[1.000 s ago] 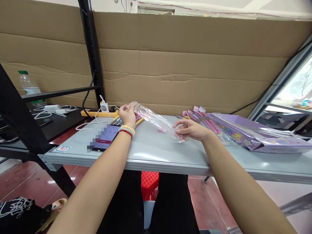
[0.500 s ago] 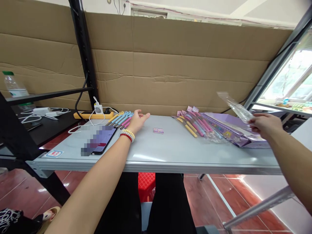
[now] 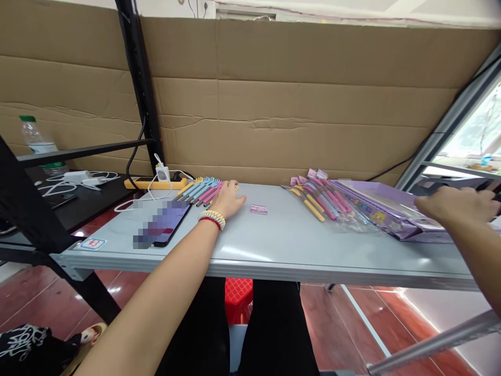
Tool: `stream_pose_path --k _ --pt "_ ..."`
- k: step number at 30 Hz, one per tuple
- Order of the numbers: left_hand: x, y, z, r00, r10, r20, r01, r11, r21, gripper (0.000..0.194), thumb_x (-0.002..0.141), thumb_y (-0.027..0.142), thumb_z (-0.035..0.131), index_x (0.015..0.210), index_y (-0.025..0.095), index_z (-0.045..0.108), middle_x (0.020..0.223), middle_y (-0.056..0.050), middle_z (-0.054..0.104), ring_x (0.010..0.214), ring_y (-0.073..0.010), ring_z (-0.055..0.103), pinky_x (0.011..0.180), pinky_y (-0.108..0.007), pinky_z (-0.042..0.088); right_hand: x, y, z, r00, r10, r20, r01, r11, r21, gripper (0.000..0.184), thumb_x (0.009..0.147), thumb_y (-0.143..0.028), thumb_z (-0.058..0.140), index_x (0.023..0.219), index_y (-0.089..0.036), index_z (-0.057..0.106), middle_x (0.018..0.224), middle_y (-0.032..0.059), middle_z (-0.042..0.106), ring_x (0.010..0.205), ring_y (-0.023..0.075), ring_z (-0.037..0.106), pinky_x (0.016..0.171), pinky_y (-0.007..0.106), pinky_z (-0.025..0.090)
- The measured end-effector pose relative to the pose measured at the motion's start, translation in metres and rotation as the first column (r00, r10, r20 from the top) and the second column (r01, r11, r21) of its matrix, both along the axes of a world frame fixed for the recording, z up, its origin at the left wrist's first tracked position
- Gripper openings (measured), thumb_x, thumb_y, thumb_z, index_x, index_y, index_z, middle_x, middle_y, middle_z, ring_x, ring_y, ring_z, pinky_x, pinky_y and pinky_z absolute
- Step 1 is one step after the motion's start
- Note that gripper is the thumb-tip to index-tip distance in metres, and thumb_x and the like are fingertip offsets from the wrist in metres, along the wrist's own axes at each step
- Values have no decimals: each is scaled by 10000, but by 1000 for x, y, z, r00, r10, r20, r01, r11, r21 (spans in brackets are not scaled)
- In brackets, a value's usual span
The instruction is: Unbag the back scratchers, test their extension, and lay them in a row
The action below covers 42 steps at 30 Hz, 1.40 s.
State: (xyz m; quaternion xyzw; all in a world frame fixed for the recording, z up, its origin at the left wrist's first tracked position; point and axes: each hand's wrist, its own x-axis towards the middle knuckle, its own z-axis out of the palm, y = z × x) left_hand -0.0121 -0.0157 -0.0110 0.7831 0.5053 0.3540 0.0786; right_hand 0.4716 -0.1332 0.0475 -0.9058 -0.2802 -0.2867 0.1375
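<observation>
My left hand (image 3: 228,199) rests on the table at the right end of a row of pens (image 3: 201,190) with curled tops in yellow, blue and pink. Its thumb points right, apart from the bent fingers, and a small yellow bit shows at the fingertips. Just right of it lies a small pink-purple printed card (image 3: 259,209). At the right edge my right hand (image 3: 462,204), a little blurred, is held above the purple box (image 3: 415,230) with thumb and fingers spread; no bag shows in it. Several bagged pens (image 3: 321,196) with pink tags lie left of the box.
A phone (image 3: 176,222) lies on the grey table (image 3: 274,245), left of my forearm. Behind it are a yellow power strip (image 3: 156,184) and white cables. Cardboard (image 3: 293,104) walls off the back. A black shelf frame (image 3: 136,78) stands at the left.
My right hand has moved right, and the clear plastic bag it held is out of sight. My left hand has lowered onto the table by the pens. The view has shifted slightly.
</observation>
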Motion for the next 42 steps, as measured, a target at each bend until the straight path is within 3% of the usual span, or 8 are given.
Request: stream_pose_path --k 4,8,11,17,26,30,36,42 --pt "1 -1 -2 990 -32 -137 30 999 -19 323 795 189 466 1099 163 570 1225 -124 545 1090 -254 538 916 -367 417 -83 21 10 974 225 8 -222 966 -129 385 833 -334 497 1085 -100 669 1079 252 587 1064 318 487 713 392 315" --pt "-2 -1 -4 976 -112 -186 103 993 -57 265 766 142 460 957 166 641 1093 -116 619 1034 -247 560 904 -356 428 -158 61 6 867 493 -69 -496 868 -31 281 812 -301 511 964 -138 683 1007 181 632 981 268 543 749 340 368" --pt "-4 -2 -4 970 -149 -190 138 988 -69 244 748 137 481 906 173 662 1028 -114 645 1024 -254 557 892 -351 435 -195 86 -14 813 517 -267 -526 849 42 267 789 -339 554 932 -144 669 974 168 640 908 267 589 723 337 419" --pt "-4 -3 -3 968 -151 -202 139 988 -71 227 749 152 485 873 165 675 1022 -122 643 978 -254 574 884 -355 443 -216 103 -58 845 388 -368 -456 882 -116 410 748 -285 573 1093 -73 637 1115 252 596 1112 356 535 843 423 456" --pt "-1 -3 -2 975 -155 -156 147 987 -61 209 746 159 498 860 164 673 989 -112 654 942 -237 585 864 -335 449 -212 100 -54 796 437 -418 -517 851 -95 316 745 -202 538 1013 -86 660 1053 247 620 997 329 605 789 407 470" --pt "0 -2 -2 982 -165 -91 163 986 -36 179 772 178 486 826 165 656 941 -107 666 893 -229 591 811 -321 455 -220 101 -49 578 639 -508 -592 756 279 176 759 -279 536 699 -139 624 746 132 625 708 236 612 656 337 463" --pt "2 -4 1 987 -157 15 158 986 -49 290 862 331 406 725 170 604 827 -90 666 778 -213 583 718 -322 437 -251 105 -26 -43 837 -545 -395 487 779 169 664 -243 603 556 -195 482 521 31 495 435 130 433 411 279 348" --pt "1 -7 3 872 -269 409 375 904 -205 530 881 561 308 754 152 619 734 -56 647 670 -149 579 657 -273 437 -301 112 -12 -260 888 -379 -261 314 913 198 652 -281 656 581 -187 496 503 19 481 428 101 395 361 245 301"
